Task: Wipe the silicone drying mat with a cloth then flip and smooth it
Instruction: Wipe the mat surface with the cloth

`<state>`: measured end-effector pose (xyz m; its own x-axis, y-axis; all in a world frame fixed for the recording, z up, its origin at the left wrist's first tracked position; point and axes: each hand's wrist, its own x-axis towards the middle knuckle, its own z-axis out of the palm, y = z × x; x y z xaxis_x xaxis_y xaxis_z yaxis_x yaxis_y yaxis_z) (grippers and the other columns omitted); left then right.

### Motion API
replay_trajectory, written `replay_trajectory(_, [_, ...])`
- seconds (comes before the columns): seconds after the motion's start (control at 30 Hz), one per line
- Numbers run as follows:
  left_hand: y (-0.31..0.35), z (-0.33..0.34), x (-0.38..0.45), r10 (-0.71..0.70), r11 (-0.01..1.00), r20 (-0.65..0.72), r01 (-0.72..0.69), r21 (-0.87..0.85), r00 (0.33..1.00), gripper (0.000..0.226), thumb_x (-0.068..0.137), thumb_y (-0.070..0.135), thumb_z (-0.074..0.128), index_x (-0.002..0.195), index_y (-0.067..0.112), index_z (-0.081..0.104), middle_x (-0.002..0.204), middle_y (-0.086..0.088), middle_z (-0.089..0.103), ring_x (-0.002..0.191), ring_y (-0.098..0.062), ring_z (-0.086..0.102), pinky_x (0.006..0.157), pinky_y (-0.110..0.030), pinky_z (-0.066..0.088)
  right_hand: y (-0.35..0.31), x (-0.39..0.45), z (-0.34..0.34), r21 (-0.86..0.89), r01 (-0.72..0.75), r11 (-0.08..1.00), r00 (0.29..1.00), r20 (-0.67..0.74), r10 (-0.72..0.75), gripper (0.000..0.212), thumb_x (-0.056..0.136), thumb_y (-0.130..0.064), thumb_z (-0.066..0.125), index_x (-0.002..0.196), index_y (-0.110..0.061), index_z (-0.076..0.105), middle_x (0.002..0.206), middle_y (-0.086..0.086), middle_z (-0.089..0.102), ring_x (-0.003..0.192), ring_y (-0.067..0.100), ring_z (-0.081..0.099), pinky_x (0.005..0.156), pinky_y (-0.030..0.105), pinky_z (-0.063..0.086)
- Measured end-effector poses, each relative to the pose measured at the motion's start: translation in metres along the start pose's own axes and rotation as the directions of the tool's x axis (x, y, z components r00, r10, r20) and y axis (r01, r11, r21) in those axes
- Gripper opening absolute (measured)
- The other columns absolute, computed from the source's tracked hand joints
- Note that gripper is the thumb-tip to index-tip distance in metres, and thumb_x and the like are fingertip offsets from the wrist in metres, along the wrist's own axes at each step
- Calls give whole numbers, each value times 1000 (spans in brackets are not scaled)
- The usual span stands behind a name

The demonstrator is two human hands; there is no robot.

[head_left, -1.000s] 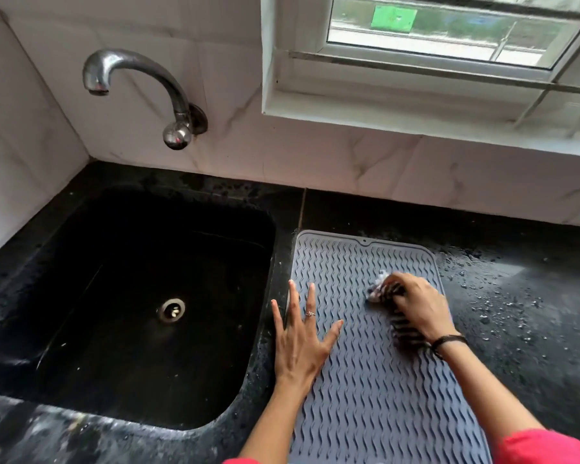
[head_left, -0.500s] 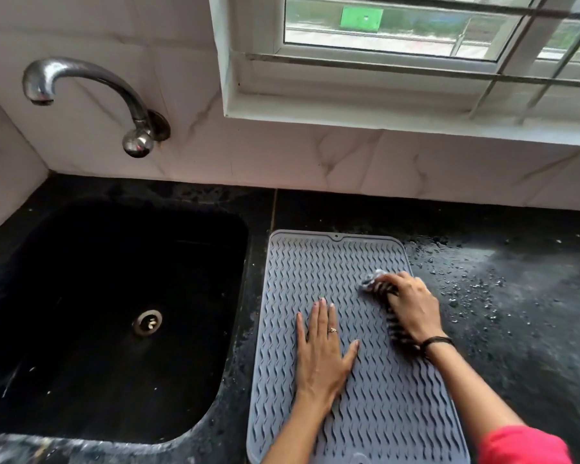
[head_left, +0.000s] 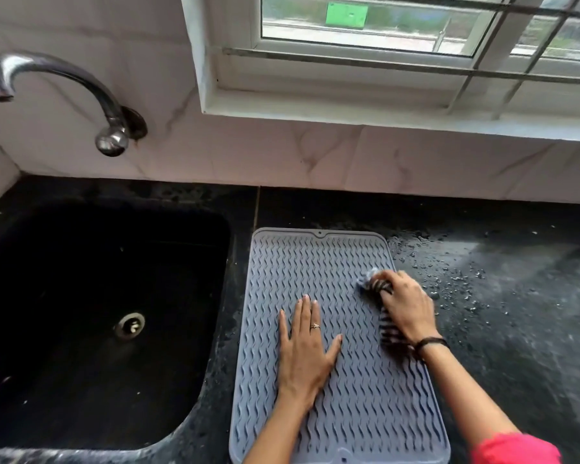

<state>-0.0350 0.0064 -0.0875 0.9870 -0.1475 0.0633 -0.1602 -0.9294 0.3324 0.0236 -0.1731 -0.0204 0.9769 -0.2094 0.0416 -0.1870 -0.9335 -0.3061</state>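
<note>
A grey silicone drying mat [head_left: 302, 266] with wavy ridges lies flat on the black counter, just right of the sink. My left hand [head_left: 303, 346] rests palm down on the mat's middle, fingers together and stretched out, a ring on one finger. My right hand [head_left: 406, 304] is closed around a striped grey cloth [head_left: 387, 329] and presses it onto the mat near its right edge. Part of the cloth sticks out past my fingers; the remainder is under my palm and wrist.
A black sink [head_left: 98, 313] with a metal drain [head_left: 130, 324] lies to the left, under a chrome tap [head_left: 111, 122]. Water drops cover the black counter [head_left: 499, 296] right of the mat. A tiled wall and a window ledge [head_left: 382, 118] stand behind.
My left hand slid from the mat's left edge onto its middle and closed its fingers. My right hand with the cloth shifted slightly towards the mat's right edge. The view panned right.
</note>
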Motion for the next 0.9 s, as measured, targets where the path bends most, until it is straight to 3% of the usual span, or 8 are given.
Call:
replay_trajectory(0.17, [0,-3,-1,-2,1000,26,1,27,1000,75,84,58,33,133,4,51,140,-13,47,128,-25,48,109,-43,10,-42,-13,31,16,131,991,991,-1,-131,30,89,-9,48,119,-15,50,111,12,51,74,16,47,62,22,42])
replay_trajectory(0.3, [2,-8,-2,0,1000,61,-1,15,998,76,92,61,20,130,4,55,138,-13,49,124,-25,52,111,-41,7,-25,-49,15,37,344,938,929,134,-346,29,89,-18,48,116,-26,54,117,3,52,89,20,59,65,31,51])
replay_trajectory(0.4, [4,-7,-2,16,1000,30,-16,-6,999,76,86,60,31,132,4,52,140,-12,44,127,-26,49,111,-42,7,9,-55,-4,-39,280,959,949,166,-270,35,85,-15,49,118,-28,55,116,0,55,103,21,57,75,37,52])
replay_trajectory(0.5, [20,-6,-1,15,998,-56,-19,-60,998,81,84,63,34,141,5,33,148,-13,33,143,-22,19,115,-43,3,29,-29,-5,-100,76,992,996,-32,-80,31,89,-11,49,117,-22,55,101,7,56,88,22,57,61,29,47])
replay_trajectory(0.57, [38,-3,-6,92,994,-21,-93,-55,996,77,90,63,25,141,5,32,147,-12,37,142,-20,18,115,-42,5,22,-14,-3,-48,-45,998,993,-115,40,27,91,-11,48,116,-17,56,97,11,56,83,24,56,60,29,44])
replay_trajectory(0.67, [56,4,-14,154,987,115,-148,-57,981,82,93,62,11,133,2,50,139,-10,51,133,-20,39,111,-41,10,0,-21,6,-24,57,998,997,-53,-58,24,90,-13,50,113,-17,58,101,12,59,88,30,61,67,38,53])
replay_trajectory(0.73, [56,9,-16,168,986,117,-165,-38,979,78,88,62,26,128,3,57,136,-10,54,127,-21,51,110,-41,11,-6,-43,8,3,166,986,986,5,-166,25,88,-16,51,111,-22,60,106,7,61,92,29,62,68,40,53])
replay_trajectory(0.9, [54,11,-17,166,986,98,-166,-10,981,84,86,69,27,133,5,53,140,-9,49,129,-21,48,107,-43,20,28,-66,-8,-2,122,992,989,86,-122,35,86,-16,53,117,-32,59,109,-1,60,101,22,57,77,38,51])
